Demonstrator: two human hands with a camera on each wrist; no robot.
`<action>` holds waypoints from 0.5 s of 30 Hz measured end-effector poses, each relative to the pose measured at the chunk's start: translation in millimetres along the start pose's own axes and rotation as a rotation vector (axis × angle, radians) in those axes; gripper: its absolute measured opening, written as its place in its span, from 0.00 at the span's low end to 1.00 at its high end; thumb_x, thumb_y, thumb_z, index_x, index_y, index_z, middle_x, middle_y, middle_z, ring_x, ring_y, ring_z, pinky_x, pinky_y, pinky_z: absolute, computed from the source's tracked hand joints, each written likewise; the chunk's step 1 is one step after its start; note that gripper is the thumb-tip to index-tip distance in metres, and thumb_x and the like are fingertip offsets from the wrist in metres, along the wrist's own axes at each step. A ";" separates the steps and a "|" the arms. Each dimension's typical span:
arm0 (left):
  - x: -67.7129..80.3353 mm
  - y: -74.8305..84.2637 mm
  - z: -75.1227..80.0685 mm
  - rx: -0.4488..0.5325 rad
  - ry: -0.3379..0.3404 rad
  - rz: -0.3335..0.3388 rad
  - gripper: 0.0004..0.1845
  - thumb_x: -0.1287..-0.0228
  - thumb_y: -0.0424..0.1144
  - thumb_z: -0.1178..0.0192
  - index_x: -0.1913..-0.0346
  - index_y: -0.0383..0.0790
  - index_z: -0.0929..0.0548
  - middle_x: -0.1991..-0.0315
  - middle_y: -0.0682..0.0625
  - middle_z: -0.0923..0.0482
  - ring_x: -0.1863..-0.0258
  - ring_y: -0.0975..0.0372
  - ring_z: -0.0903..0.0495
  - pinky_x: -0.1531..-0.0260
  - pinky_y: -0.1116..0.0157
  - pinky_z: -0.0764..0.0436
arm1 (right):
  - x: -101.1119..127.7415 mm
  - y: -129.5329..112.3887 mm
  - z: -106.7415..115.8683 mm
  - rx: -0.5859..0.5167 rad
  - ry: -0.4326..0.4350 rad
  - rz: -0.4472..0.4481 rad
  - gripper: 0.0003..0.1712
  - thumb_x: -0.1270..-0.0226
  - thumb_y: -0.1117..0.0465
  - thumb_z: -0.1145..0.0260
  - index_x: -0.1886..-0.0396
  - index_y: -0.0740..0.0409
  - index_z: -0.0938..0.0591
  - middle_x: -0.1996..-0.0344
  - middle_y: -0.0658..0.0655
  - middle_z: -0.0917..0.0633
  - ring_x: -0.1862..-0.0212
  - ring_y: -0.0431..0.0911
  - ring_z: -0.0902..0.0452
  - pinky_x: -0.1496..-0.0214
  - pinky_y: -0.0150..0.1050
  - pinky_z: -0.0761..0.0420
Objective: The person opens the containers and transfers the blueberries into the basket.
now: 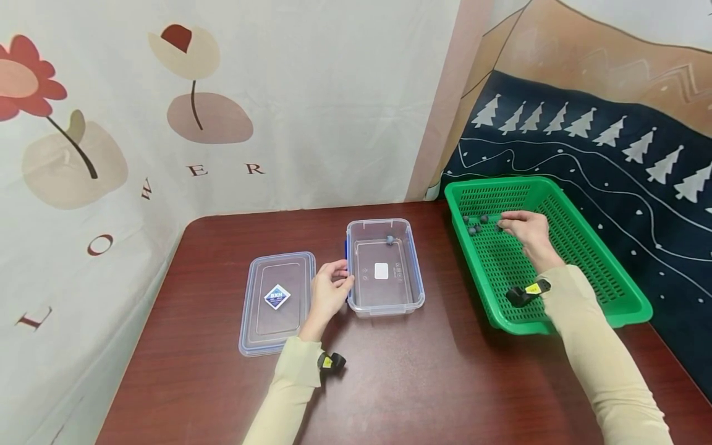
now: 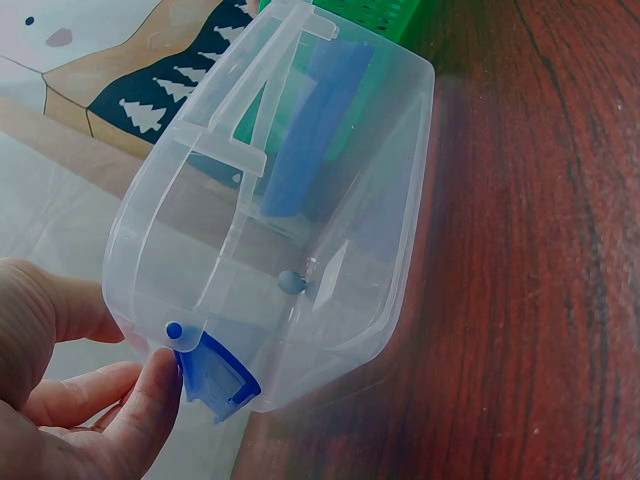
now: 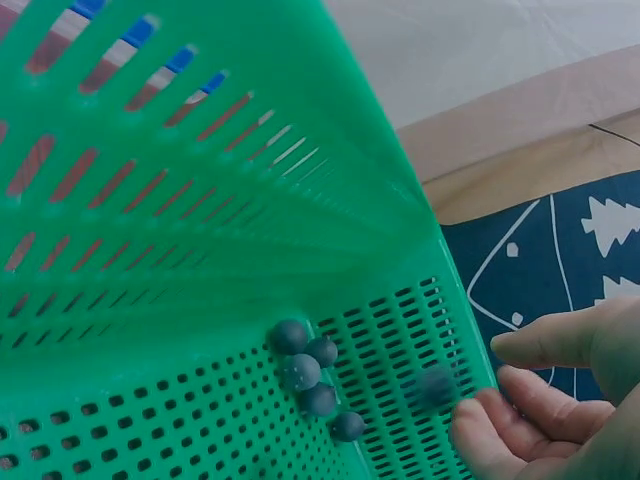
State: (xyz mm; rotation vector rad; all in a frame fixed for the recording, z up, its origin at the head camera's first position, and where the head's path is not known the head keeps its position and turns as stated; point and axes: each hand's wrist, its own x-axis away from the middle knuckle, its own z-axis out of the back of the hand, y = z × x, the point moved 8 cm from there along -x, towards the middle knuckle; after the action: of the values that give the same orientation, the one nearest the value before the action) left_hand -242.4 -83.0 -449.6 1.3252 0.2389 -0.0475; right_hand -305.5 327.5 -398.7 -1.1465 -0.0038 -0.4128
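Observation:
A clear plastic box (image 1: pixel 384 303) stands on the table with one small grey ball (image 1: pixel 389 240) inside. My left hand (image 1: pixel 330 290) is at its left side, fingertips touching the wall beside a lowered blue latch (image 2: pixel 218 378). Over the back left of a green perforated basket (image 1: pixel 584 272), my right hand (image 1: pixel 528 235) has its fingers loosely bent. Just off those fingertips, a blurred dark ball (image 3: pixel 435 388) appears apart from them. Several more dark grey balls (image 3: pixel 302 372) sit together in the basket's corner.
The box's clear lid (image 1: pixel 278 327), with a blue and white label (image 1: pixel 277 296), lies flat left of the box. Fabric with flower prints (image 1: pixel 334 93) hangs behind the table (image 1: pixel 389 383). Dark cloth with tree prints (image 1: pixel 612 154) rises behind the basket.

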 end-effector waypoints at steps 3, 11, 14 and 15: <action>0.1 1.1 0.1 -0.003 0.002 -0.008 0.17 0.50 0.19 0.40 0.53 0.19 0.23 0.59 0.33 0.24 0.60 0.45 0.21 0.58 0.65 0.15 | 0.1 -3.1 -1.9 -0.025 -0.015 -0.006 0.17 0.35 0.60 0.39 0.47 0.58 0.25 0.59 0.46 0.26 0.55 0.39 0.23 0.35 0.45 0.27; -0.1 -0.5 -0.2 -0.022 -0.004 0.007 0.17 0.49 0.20 0.39 0.53 0.20 0.23 0.59 0.34 0.24 0.60 0.47 0.21 0.57 0.66 0.15 | 7.2 -47.1 -20.6 -0.196 -0.057 0.086 0.21 0.38 0.62 0.35 0.46 0.64 0.24 0.69 0.39 0.21 0.66 0.28 0.23 0.45 0.31 0.21; -0.2 -0.3 -0.4 -0.020 -0.005 0.003 0.18 0.49 0.19 0.39 0.53 0.20 0.23 0.59 0.33 0.24 0.60 0.46 0.21 0.58 0.66 0.15 | 10.3 -65.8 -34.3 -0.236 -0.073 0.133 0.20 0.39 0.65 0.34 0.48 0.67 0.23 0.73 0.39 0.19 0.69 0.28 0.22 0.55 0.24 0.19; -0.1 0.2 -0.4 -0.019 -0.004 0.001 0.17 0.49 0.19 0.39 0.53 0.20 0.23 0.59 0.33 0.24 0.60 0.46 0.20 0.58 0.66 0.15 | 11.1 -70.9 -39.4 -0.242 -0.079 0.144 0.20 0.40 0.65 0.34 0.48 0.68 0.23 0.73 0.40 0.19 0.69 0.29 0.22 0.55 0.24 0.18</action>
State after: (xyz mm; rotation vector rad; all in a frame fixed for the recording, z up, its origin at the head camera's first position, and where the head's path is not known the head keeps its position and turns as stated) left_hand -242.5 -82.6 -449.5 1.3060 0.2348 -0.0473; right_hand -326.0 264.7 -350.3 -1.3916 0.0610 -0.2445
